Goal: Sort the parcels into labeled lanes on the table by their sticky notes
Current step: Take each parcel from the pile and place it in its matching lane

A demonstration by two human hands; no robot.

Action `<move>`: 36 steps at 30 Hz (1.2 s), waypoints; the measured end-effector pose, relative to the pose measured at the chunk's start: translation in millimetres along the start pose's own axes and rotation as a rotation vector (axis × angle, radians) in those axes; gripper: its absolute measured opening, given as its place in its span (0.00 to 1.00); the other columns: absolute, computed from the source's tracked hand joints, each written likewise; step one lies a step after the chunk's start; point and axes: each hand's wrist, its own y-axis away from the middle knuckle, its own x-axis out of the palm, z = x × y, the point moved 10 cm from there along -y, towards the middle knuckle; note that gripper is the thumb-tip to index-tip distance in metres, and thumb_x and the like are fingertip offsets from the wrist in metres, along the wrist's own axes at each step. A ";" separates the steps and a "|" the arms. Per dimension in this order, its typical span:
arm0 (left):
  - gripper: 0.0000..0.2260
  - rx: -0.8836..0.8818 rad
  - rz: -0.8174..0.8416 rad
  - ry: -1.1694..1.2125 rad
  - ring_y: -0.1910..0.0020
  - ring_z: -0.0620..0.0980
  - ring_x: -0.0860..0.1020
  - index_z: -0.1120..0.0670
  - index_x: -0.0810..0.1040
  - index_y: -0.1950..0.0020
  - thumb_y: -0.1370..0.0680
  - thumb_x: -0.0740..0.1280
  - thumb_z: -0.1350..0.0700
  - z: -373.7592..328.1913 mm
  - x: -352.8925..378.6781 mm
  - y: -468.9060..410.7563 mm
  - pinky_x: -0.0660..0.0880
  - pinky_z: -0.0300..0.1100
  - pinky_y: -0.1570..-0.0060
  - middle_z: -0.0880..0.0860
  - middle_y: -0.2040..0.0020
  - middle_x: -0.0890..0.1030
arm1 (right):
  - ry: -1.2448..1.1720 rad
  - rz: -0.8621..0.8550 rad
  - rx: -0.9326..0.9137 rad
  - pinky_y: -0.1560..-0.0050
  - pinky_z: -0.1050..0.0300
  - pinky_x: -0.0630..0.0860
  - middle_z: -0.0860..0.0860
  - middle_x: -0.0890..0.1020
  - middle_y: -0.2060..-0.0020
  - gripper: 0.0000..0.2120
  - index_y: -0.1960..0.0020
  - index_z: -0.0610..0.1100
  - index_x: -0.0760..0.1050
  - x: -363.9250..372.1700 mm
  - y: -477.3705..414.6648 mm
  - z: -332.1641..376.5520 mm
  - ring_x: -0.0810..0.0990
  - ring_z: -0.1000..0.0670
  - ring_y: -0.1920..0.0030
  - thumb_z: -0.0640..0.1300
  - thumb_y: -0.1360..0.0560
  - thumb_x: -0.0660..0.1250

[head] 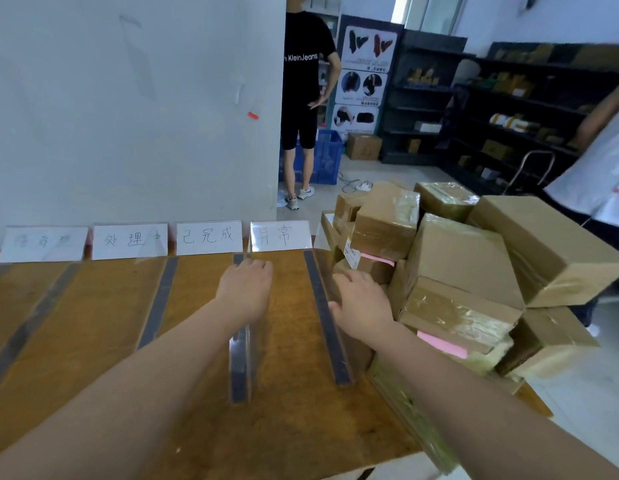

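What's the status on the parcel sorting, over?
Both hands open: left hand over the lanes, right hand at the parcels. All stacked at the table's right end, pink notes showing on two. Nothing seen blocking the lanes.

It was a small warehouse or parcel stockroom: dark metal shelves (529, 98) stocked with boxes (508, 83) lined the far right wall, taped cardboard parcels (463, 258) were heaped at the right, and a blue plastic crate (327, 157) and a carton (363, 146) stood on the far floor.

Matt wooden table (93, 327); cardboard parcels (463, 261) (glossy tape); paper lane labels (208, 237).
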 end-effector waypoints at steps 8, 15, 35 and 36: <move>0.13 0.071 -0.090 0.002 0.46 0.54 0.75 0.56 0.70 0.39 0.24 0.64 0.61 -31.1 -59.0 -7.7 0.68 0.44 0.56 0.54 0.44 0.76 | 0.016 -0.149 -0.042 0.29 0.49 0.64 0.45 0.68 0.29 0.25 0.26 0.45 0.64 -66.9 15.5 14.0 0.65 0.45 0.29 0.51 0.20 0.62; 0.10 0.138 -0.172 0.059 0.43 0.54 0.74 0.55 0.72 0.41 0.22 0.65 0.58 -85.2 -102.6 -10.2 0.68 0.45 0.53 0.54 0.42 0.77 | 0.038 -0.280 0.019 0.31 0.51 0.68 0.47 0.70 0.31 0.24 0.26 0.47 0.66 -121.3 38.1 -33.9 0.67 0.47 0.31 0.51 0.20 0.63; 0.15 0.082 0.204 0.621 0.50 0.52 0.77 0.52 0.73 0.41 0.26 0.67 0.59 -207.3 -65.8 -5.6 0.75 0.44 0.54 0.53 0.48 0.78 | -0.314 -0.083 0.297 0.40 0.50 0.74 0.44 0.69 0.30 0.39 0.24 0.44 0.58 -97.6 108.1 -184.8 0.73 0.44 0.35 0.61 0.26 0.69; 0.15 0.063 0.230 0.691 0.48 0.53 0.77 0.53 0.73 0.39 0.25 0.67 0.59 -208.4 -62.3 -3.2 0.74 0.43 0.53 0.53 0.46 0.79 | -0.371 -0.094 0.297 0.40 0.51 0.73 0.45 0.70 0.30 0.41 0.22 0.44 0.56 -95.1 110.1 -186.1 0.72 0.44 0.34 0.59 0.26 0.70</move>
